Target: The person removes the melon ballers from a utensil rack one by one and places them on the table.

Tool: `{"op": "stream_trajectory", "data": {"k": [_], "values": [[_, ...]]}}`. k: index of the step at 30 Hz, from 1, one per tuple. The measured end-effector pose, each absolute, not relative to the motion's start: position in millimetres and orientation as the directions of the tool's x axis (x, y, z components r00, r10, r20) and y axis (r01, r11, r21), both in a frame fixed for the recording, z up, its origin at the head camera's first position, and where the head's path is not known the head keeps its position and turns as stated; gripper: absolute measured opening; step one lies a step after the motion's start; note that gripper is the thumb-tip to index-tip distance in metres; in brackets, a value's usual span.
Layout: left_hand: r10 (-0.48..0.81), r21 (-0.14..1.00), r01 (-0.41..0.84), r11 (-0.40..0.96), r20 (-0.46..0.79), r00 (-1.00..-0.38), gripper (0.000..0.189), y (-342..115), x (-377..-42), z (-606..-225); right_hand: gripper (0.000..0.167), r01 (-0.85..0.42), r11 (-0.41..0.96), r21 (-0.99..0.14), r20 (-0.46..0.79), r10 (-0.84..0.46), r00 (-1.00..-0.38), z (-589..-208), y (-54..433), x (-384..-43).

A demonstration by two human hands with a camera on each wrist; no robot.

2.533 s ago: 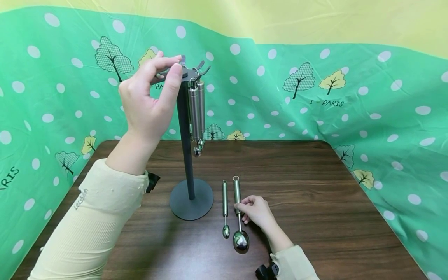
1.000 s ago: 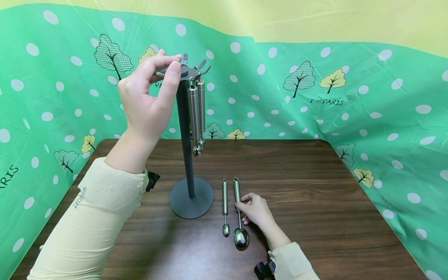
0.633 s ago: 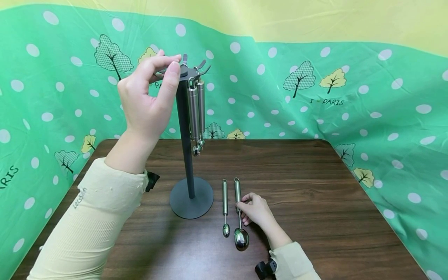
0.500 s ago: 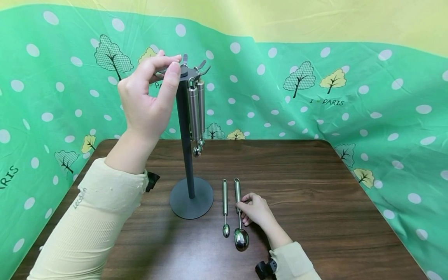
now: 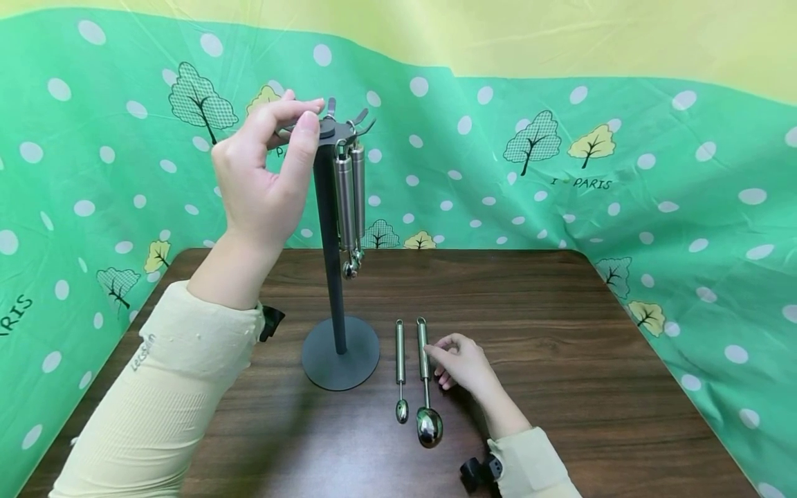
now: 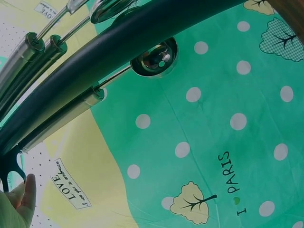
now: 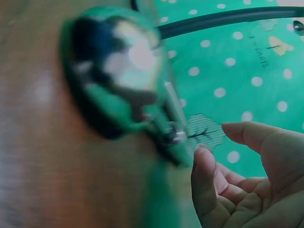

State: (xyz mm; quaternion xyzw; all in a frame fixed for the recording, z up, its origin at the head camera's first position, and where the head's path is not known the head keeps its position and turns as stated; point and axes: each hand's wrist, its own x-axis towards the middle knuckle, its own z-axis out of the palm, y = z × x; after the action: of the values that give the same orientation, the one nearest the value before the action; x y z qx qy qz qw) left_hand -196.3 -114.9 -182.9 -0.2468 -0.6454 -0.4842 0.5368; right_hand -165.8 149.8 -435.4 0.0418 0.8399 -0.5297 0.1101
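My left hand [image 5: 264, 166] grips the top of a dark metal stand [image 5: 330, 235], thumb and forefinger at its hook ring. Beside the pole hang several steel scoops [image 5: 346, 200]; the left wrist view shows a round bowl with a small hole, like a melon baller [image 6: 154, 59]. On the table lies a large steel scoop [image 5: 429, 425], bowl toward me. My right hand [image 5: 463, 363] is just right of its handle, thumb tip near it. In the right wrist view, thumb and forefinger stand apart with nothing between them. A smaller scoop [image 5: 402, 411] lies parallel on the left.
The stand's round base [image 5: 341, 373] rests on the brown wooden table [image 5: 529, 311], left of the two scoops. A green and yellow patterned cloth [image 5: 473, 152] hangs behind and along both sides of the table.
My right hand has let go of the large scoop's handle and moved slightly up and to the right. The large scoop has been straightened a little. My left hand stays on the stand.
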Motion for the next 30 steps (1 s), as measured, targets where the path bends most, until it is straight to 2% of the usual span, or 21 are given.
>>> {"op": "stream_trajectory", "data": {"k": [8,24,30], "values": [[-0.200,0.366,0.849,0.382,0.929,-0.310,0.030,-115,-197,-183,0.027,0.088,0.302,-0.949,-0.130,-0.124,-0.984,-388,146,-166],[-0.195,0.437,0.829,0.349,0.899,-0.392,0.037,-114,-196,-184,0.025,-0.106,0.284,-0.953,0.031,-0.256,-0.966,-327,125,-163],[-0.193,0.439,0.827,0.353,0.898,-0.395,0.038,-113,-196,-184,0.025,-0.153,0.232,-0.961,0.080,-0.299,-0.951,-307,114,-160]]}}
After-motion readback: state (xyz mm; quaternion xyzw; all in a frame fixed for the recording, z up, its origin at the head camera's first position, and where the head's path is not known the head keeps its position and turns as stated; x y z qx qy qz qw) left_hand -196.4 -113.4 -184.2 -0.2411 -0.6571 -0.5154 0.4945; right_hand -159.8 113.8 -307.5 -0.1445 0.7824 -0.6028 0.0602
